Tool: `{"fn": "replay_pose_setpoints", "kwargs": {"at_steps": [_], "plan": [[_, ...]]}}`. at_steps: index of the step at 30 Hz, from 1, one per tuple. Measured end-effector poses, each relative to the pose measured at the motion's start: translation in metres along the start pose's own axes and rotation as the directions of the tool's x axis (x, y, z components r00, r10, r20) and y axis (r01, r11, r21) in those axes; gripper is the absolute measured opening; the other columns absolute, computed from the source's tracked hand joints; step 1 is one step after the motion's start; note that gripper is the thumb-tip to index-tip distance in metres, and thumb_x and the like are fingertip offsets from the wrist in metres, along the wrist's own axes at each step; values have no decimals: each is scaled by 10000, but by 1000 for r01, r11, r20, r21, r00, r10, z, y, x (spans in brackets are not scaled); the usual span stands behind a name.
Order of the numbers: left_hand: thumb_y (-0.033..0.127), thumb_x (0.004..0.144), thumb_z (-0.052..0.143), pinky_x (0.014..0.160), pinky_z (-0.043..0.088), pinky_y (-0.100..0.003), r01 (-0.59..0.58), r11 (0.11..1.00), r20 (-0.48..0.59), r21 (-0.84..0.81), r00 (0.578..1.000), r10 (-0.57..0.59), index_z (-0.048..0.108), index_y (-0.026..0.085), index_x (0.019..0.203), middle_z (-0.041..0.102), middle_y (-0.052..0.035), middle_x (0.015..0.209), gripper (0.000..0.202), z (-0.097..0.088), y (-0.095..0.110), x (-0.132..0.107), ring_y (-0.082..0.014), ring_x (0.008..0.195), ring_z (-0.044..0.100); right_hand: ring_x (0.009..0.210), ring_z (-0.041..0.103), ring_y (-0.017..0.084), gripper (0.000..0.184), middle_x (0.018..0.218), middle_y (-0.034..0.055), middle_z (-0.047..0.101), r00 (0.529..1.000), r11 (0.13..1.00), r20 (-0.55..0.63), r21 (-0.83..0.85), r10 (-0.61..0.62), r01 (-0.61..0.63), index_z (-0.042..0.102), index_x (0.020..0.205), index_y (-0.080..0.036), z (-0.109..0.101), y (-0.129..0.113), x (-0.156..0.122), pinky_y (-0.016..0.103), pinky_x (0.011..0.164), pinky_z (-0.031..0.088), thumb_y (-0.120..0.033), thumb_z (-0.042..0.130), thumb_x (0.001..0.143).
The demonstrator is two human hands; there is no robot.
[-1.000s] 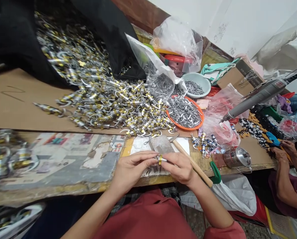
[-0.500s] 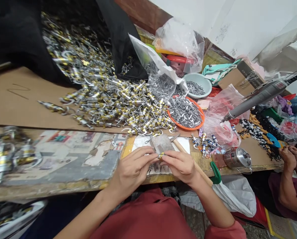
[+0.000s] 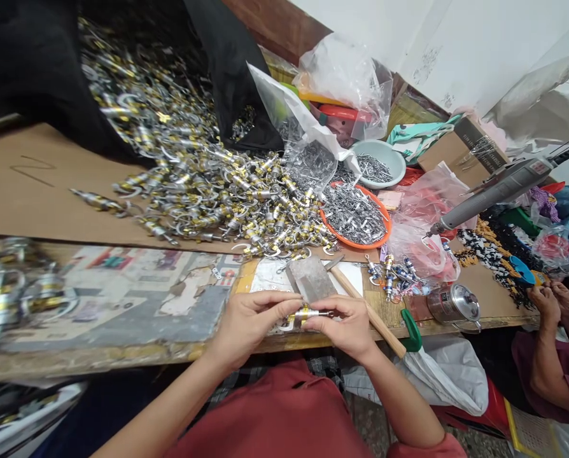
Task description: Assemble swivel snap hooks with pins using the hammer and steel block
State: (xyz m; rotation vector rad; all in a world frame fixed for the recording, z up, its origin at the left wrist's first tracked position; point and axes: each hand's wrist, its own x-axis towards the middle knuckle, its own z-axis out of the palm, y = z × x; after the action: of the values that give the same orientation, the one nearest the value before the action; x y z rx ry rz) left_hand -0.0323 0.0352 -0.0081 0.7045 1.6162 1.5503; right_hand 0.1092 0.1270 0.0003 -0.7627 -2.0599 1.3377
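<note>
Between my two hands is a small silver-and-gold metal piece (image 3: 305,314) with a curved arm, lying roughly sideways just over the bench edge. My left hand (image 3: 246,326) pinches its left end with thumb and fingertips. The right end is pinched by my right hand (image 3: 349,326). Directly beyond my fingers rests a flat grey metal block (image 3: 316,280) on white paper. A hammer (image 3: 377,318) with a wooden handle lies slantwise to the right, its handle passing behind my right hand. Fingertips hide part of the held piece.
A large heap of similar silver-and-gold pieces (image 3: 237,197) spills from a black bag (image 3: 246,95). An orange basin (image 3: 388,230) holds small metal parts. Rightward are a steel mug (image 3: 454,304), blue-and-silver pieces (image 3: 399,275), a hanging electric screwdriver (image 3: 489,198) and a co-worker's hands (image 3: 552,302).
My hands have drawn slightly apart and lower, and more of the metal piece shows, lying lengthwise between them. The grey block and hammer handle are less covered.
</note>
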Motion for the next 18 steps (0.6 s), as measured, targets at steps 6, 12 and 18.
{"fn": "replay_pose_setpoints", "kwargs": {"at_steps": [6, 12, 18], "plan": [[359, 560, 760, 748, 543, -302, 144, 963, 33, -229, 990, -140, 569, 178, 1173, 712, -65, 878, 667, 9, -8, -13, -219, 879, 647, 431, 589, 153, 273, 537, 12, 653, 930, 892, -54, 307, 363, -330, 701, 703, -166, 16, 10, -8, 247, 423, 508, -370, 775, 536], [330, 664, 675, 803, 524, -324, 52, 985, -24, -166, 998, -57, 438, 191, 1269, 643, -33, 819, 664, 10, -13, -12, -193, 882, 626, 441, 574, 135, 230, 526, 1, 636, 963, 949, 52, 163, 266, -271, 695, 695, -169, 6, 10, -3, 249, 446, 498, -395, 653, 704], [348, 672, 681, 668, 564, -353, 161, 965, 146, -208, 980, -132, 291, 182, 1347, 599, -19, 768, 798, -1, -11, 4, -179, 701, 636, 854, 589, 186, 146, 874, 69, 668, 935, 865, -256, -494, -243, 89, 667, 794, -167, -74, 38, 92, 321, 798, 457, -162, 521, 789]]}}
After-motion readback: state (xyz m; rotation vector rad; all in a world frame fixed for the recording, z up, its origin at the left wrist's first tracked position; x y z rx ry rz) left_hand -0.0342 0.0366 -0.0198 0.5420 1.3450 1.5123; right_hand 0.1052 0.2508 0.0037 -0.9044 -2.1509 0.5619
